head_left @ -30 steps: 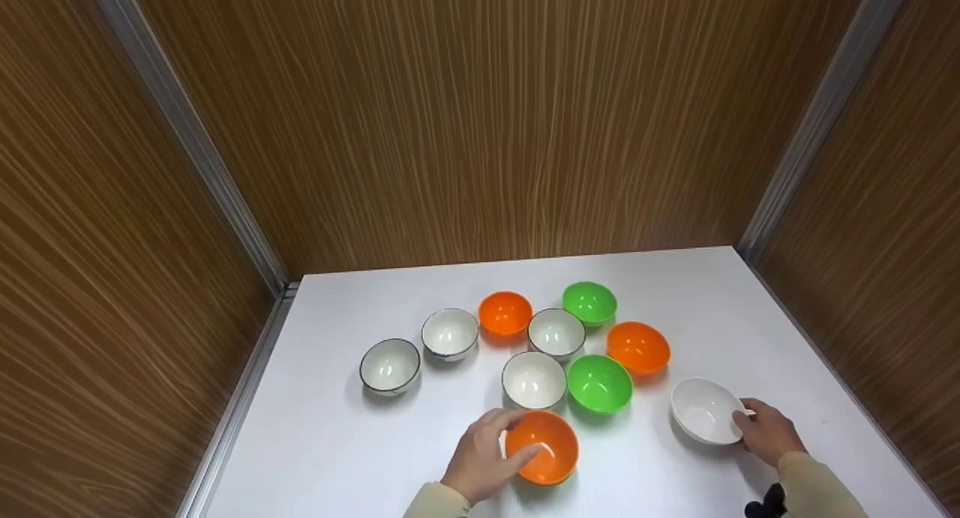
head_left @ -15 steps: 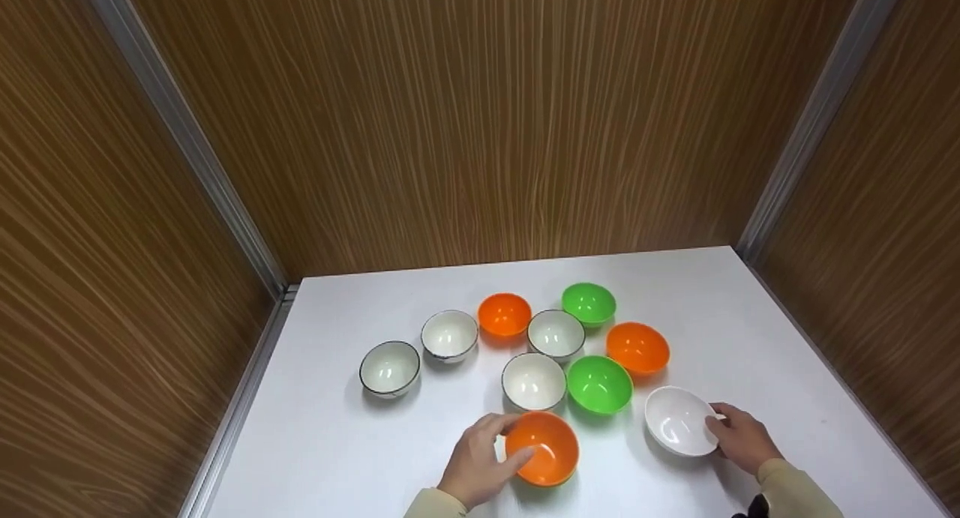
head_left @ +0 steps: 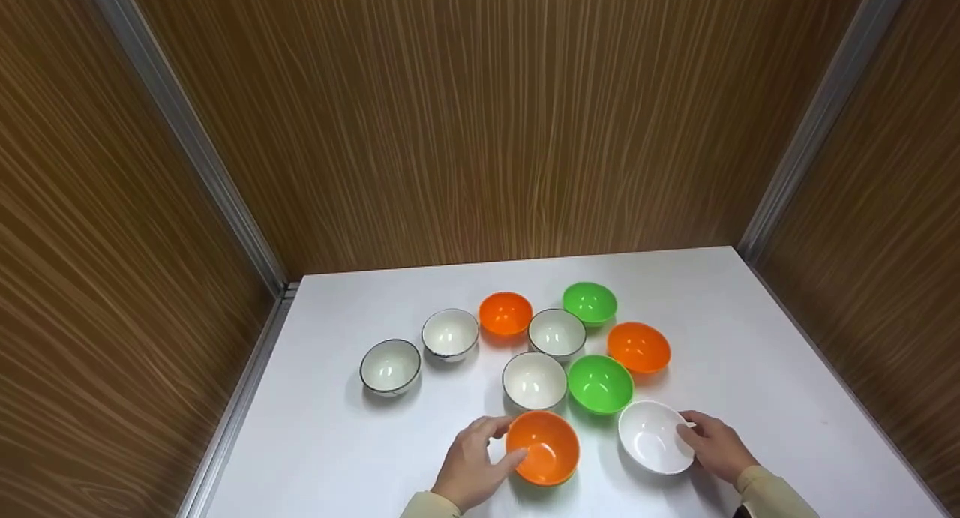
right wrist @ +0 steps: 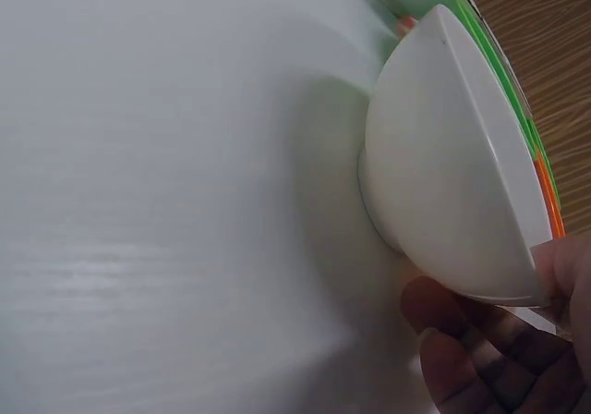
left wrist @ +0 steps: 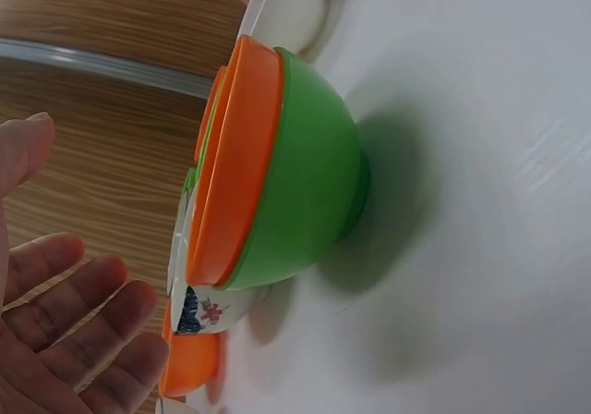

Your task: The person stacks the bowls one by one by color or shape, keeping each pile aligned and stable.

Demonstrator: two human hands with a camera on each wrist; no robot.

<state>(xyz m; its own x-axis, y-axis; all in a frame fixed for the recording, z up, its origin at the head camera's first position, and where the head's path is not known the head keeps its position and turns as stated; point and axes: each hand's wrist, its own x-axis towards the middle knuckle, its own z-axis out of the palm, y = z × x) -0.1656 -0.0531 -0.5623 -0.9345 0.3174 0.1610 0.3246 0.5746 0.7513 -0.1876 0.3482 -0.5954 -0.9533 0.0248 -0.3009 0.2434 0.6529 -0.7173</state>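
An orange bowl sits nested in a green bowl, its rim standing above the green one; from the head view the green is almost hidden. Beside its left edge is my left hand, fingers spread and relaxed. The left wrist view shows a gap between those fingers and the bowls. My right hand pinches the rim of a plain white bowl, thumb inside and fingers beneath. That bowl is close to the table, to the right of the nested pair; whether its foot touches the surface I cannot tell.
Behind the nested pair stand a dark-rimmed white bowl and a green bowl. An orange bowl and several others sit farther back. Two dark-rimmed bowls stand at the left, one outermost. Wood-grain walls enclose the white table.
My right hand has brought the white bowl leftward and nearer to me, closer to the nested bowls. My left hand has drawn slightly left, its thumb withdrawing toward the orange bowl's edge.
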